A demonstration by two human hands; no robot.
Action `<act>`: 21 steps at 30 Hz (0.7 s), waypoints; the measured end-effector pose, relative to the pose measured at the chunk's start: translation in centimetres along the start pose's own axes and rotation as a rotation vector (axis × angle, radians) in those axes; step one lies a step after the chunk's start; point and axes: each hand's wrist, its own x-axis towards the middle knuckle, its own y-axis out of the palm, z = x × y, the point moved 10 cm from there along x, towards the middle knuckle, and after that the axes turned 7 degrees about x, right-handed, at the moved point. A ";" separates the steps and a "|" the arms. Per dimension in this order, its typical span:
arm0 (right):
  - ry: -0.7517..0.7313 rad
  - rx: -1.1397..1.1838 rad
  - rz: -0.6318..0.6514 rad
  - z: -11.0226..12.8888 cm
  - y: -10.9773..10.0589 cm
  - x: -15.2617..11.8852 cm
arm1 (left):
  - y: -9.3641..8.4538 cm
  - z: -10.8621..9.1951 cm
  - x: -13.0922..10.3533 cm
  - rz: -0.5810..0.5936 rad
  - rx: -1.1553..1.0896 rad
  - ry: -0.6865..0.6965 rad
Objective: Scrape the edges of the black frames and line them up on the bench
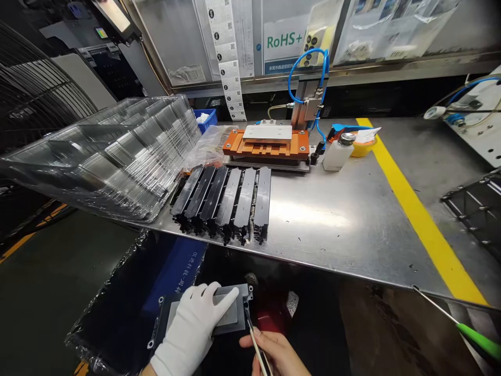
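Note:
In a white glove, my left hand [191,326] grips a flat black plastic part [230,316], fingers over its top face. The part is held below the bench's front edge and has small round eyelets at its corners. My bare right hand [279,355] is closed around a slim knife-like tool [256,344] with a pale handle and dark tip. That tip is at the part's right end; whether it touches is too small to tell. Several similar black parts [239,198] stand in a row on the metal bench [309,224].
Stacked clear plastic trays [129,151] stand at the left. Behind the row is an orange fixture [270,149] with blue air hoses. A white bottle [338,152] and yellow bowl [364,148] sit beside it. A green-handled screwdriver [475,337] juts in at the lower right.

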 end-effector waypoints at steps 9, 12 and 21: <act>-0.731 -0.952 -0.342 8.4 -5.0 -3.8 | 1.3 0.5 -0.6 0.046 -0.139 -0.013; -0.955 -1.191 -0.404 9.8 -4.0 -5.3 | 1.2 0.3 -0.8 0.039 -0.132 0.000; -1.246 -1.392 -0.373 11.7 -1.1 -7.5 | 0.4 0.0 -0.5 0.106 -0.109 0.080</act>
